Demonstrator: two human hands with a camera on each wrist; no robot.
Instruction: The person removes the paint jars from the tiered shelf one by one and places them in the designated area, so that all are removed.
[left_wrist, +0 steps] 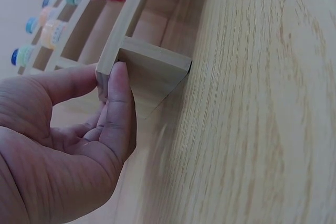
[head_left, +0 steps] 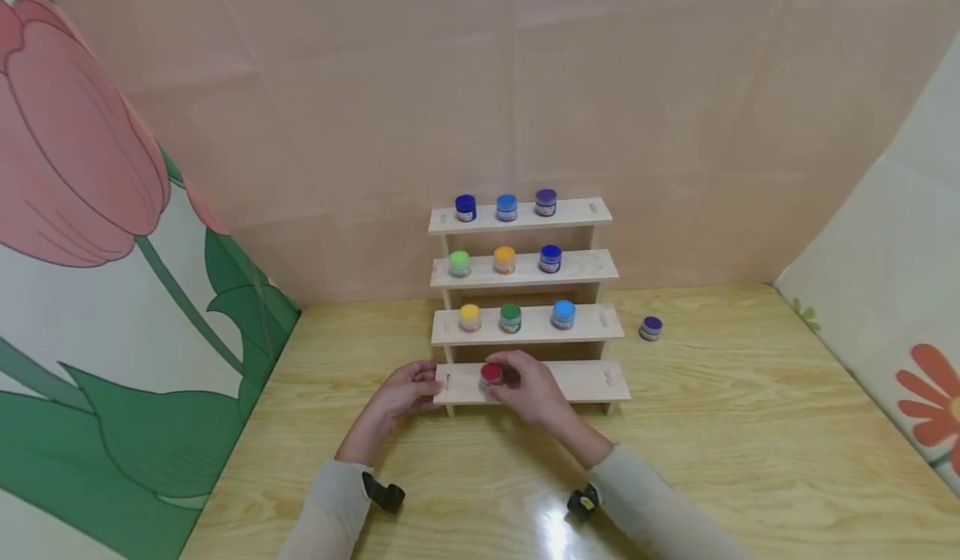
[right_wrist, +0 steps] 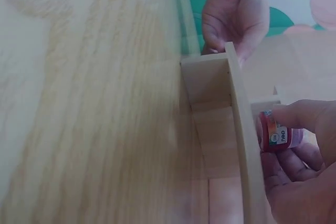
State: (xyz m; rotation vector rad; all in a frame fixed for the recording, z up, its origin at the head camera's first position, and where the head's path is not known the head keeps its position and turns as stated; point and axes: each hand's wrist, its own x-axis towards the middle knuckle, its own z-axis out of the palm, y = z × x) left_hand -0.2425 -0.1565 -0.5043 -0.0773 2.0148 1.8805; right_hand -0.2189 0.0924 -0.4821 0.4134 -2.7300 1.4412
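Note:
A wooden four-tier display rack (head_left: pixel 588 387) stands on the table. My left hand (head_left: pixel 407 390) pinches the left end of its lowest board; the left wrist view shows the thumb (left_wrist: pixel 76 83) on top and fingers (left_wrist: pixel 119 114) beneath. My right hand (head_left: pixel 536 391) holds a small red paint jar (head_left: pixel 491 374) between thumb and fingers at the left part of that lowest board. In the right wrist view the jar's label (right_wrist: pixel 278 134) faces the camera, and its base is at or very near the board; contact is hard to tell.
On the upper three tiers sit several paint jars, among them a yellow jar (head_left: pixel 470 318), a green jar (head_left: pixel 511 319) and an orange jar (head_left: pixel 505 261). A purple-lidded jar (head_left: pixel 651 328) stands on the table (head_left: pixel 750 427) right of the rack. Behind the rack rises a pinkish backdrop (head_left: pixel 360 168).

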